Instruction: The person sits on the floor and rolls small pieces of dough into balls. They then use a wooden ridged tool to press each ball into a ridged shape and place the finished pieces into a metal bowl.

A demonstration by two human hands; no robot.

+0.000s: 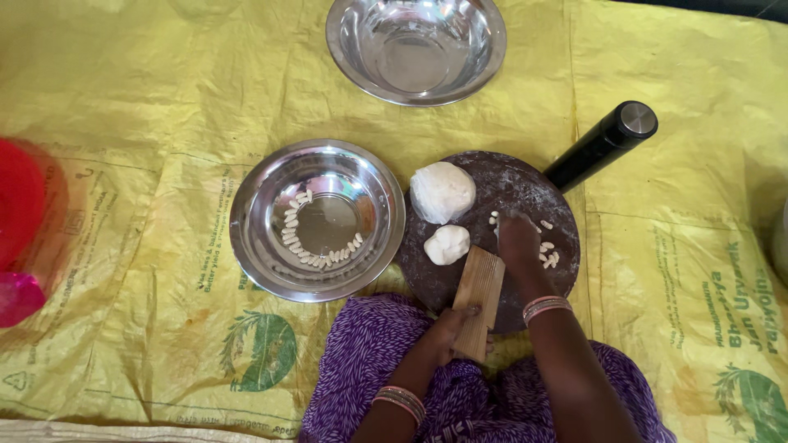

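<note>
Two hands work at a round dark board point(492, 197) dusted with flour. Left hand point(450, 328) grips the lower end of a ridged wooden paddle point(478, 297), fingers wrapped tight around it; the paddle leans with its upper end resting on the near edge of the board. Right hand point(519, 244) is pressed down on the board just beyond the paddle's top, fingers bunched together over something small; what lies under them is hidden.

Judged step: shaping small dough pieces, one at a time, beside the ridged paddle. The next move would call for a light, even press and a clean release so the piece keeps its form.

Small shaped dough pieces point(548, 256) lie scattered on the board, touching or just beside the right hand: pale, short, slightly curled. Small dough ball point(446, 244) sits on the board left of the hand, smooth and white. Large dough lump point(442, 191) sits behind it, matte, lightly creased.

Left of the board, touching its edge, stands a steel bowl point(256, 238) with more shaped pieces point(302, 238) laid in an arc along its bottom. Second steel bowl point(361, 66), further away, holds nothing visible. Black cylinder point(602, 146) with a metal cap lies at the board's far right edge. All rests on a yellow printed plastic sheet point(123, 123). Red plastic object point(18, 205) at far left, blurred.
</note>
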